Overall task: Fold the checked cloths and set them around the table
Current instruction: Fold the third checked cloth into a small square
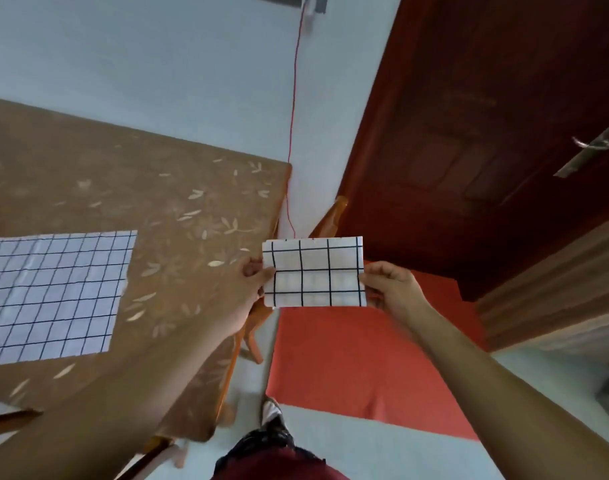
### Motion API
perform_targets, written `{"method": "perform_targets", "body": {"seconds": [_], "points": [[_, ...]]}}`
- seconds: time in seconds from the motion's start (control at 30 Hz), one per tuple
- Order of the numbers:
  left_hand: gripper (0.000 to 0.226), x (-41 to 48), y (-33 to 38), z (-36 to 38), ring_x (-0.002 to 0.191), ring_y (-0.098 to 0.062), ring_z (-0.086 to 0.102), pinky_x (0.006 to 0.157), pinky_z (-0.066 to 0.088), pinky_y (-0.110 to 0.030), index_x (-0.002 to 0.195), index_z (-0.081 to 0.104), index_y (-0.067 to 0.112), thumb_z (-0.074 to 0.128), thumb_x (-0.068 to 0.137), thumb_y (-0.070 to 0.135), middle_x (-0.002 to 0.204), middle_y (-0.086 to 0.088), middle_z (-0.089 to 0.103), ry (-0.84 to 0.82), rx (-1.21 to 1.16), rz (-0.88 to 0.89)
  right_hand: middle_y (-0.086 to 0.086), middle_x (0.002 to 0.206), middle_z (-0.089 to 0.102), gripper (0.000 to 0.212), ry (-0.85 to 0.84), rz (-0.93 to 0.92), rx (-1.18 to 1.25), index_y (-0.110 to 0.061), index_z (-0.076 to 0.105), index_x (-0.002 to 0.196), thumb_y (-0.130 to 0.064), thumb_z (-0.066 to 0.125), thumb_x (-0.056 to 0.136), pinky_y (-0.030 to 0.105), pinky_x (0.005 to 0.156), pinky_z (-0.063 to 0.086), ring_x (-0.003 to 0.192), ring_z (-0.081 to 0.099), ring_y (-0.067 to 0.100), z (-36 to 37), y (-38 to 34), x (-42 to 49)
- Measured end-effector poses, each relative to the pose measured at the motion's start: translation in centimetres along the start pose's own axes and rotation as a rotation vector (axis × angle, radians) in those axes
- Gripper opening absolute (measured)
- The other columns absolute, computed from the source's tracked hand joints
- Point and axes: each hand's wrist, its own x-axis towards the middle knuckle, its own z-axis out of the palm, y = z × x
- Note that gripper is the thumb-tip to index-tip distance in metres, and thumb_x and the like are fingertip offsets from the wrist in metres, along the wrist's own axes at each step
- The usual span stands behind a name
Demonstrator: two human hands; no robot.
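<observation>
Off the table's [178, 188] right edge, both hands pinch a folded checked cloth [315, 271] in the air, left hand [252, 277] and right hand [389, 284] at its ends; another checked cloth [53, 296] lies flat on the table's left.

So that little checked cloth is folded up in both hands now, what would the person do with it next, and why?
Probably carry it left and lay it on the table. The folded cloth is pinched at its ends by the left hand and right hand, out past the table's edge above the floor. Only the spread cloth lies there.
</observation>
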Motion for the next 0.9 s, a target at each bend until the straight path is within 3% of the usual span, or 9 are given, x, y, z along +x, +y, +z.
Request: {"method": "perform_targets", "body": {"seconds": [0.07,0.17,0.27,0.33,0.47,0.53,0.63,0.77,0.9], "points": [[0.014,2.0,0.8,-0.7,0.093,-0.029,0.07,0.071,0.057,-0.034,0.108,0.063,0.009,0.067,0.095,0.008,0.102,-0.015,0.072,0.052,-0.013,-0.017,0.005,0.076,0.07,0.009,-0.01,-0.016,-0.086,-0.01,0.072,0.092,-0.002,0.069,0.092,0.04,0.071,0.052,0.067,0.063,0.021,1.4,-2.0,3.6],[0.016,4.7,1.6,-2.3,0.093,-0.028,0.066,0.083,0.052,-0.047,0.093,0.063,0.028,0.075,0.084,0.022,0.09,-0.001,0.07,0.187,0.055,0.037,0.001,0.074,0.07,0.013,-0.049,-0.057,-0.198,-0.013,0.072,0.088,-0.001,0.07,0.091,0.035,0.068,0.054,0.063,0.063,0.016,4.0,-4.5,8.5],[0.035,6.0,2.5,-4.0,0.078,-0.014,0.055,0.073,0.049,-0.027,0.118,0.055,0.021,0.073,0.09,0.012,0.079,0.006,0.057,0.34,0.057,0.077,0.004,0.08,0.072,0.012,-0.117,-0.09,-0.312,-0.012,0.071,0.089,-0.001,0.07,0.092,0.038,0.07,0.061,0.067,0.069,0.017,7.1,-6.1,12.5],[0.03,6.6,2.7,-5.2,0.075,-0.009,0.054,0.067,0.048,-0.017,0.116,0.052,0.017,0.07,0.093,0.009,0.084,0.003,0.055,0.444,0.113,0.101,0.011,0.089,0.075,0.009,-0.18,-0.1,-0.384,-0.011,0.072,0.094,-0.002,0.07,0.092,0.045,0.077,0.064,0.077,0.074,0.027,9.3,-6.7,14.9],[0.029,7.8,1.5,-7.7,0.08,-0.014,0.059,0.082,0.051,-0.041,0.087,0.057,0.041,0.07,0.091,0.016,0.085,0.006,0.06,0.583,0.298,0.107,0.01,0.086,0.074,0.009,-0.326,-0.171,-0.594,-0.02,0.071,0.092,-0.011,0.07,0.095,0.045,0.077,0.061,0.076,0.07,0.028,13.3,-7.2,19.0],[0.027,8.4,0.6,-8.3,0.087,-0.015,0.063,0.088,0.053,-0.039,0.085,0.061,0.038,0.068,0.093,0.012,0.089,0.011,0.066,0.637,0.324,0.088,0.007,0.087,0.075,0.006,-0.417,-0.197,-0.686,-0.02,0.071,0.095,-0.015,0.067,0.097,0.046,0.079,0.06,0.08,0.072,0.028,15.1,-6.9,21.3],[0.014,9.4,-0.3,-8.2,0.083,-0.011,0.064,0.071,0.052,-0.014,0.096,0.066,0.024,0.067,0.094,0.01,0.1,0.0,0.068,0.703,0.352,0.02,0.011,0.088,0.074,0.006,-0.533,-0.167,-0.78,-0.017,0.071,0.092,-0.018,0.066,0.096,0.05,0.081,0.059,0.083,0.071,0.032,17.6,-6.0,25.4],[0.019,11.3,-3.1,-7.0,0.095,-0.02,0.066,0.078,0.059,-0.033,0.104,0.065,0.028,0.071,0.092,0.015,0.101,0.003,0.062,0.741,0.251,-0.135,0.017,0.089,0.069,0.006,-0.699,-0.108,-0.879,-0.005,0.066,0.093,-0.011,0.064,0.095,0.042,0.07,0.053,0.078,0.064,0.031,20.0,-4.5,31.3],[0.026,13.6,-4.9,-4.7,0.087,-0.018,0.062,0.078,0.059,-0.028,0.117,0.061,0.014,0.065,0.094,0.002,0.096,0.001,0.057,0.781,0.111,-0.288,0.027,0.086,0.065,0.01,-0.825,-0.114,-1.029,0.006,0.064,0.091,-0.003,0.062,0.095,0.036,0.068,0.046,0.074,0.059,0.026,21.6,-3.2,36.0]]}}
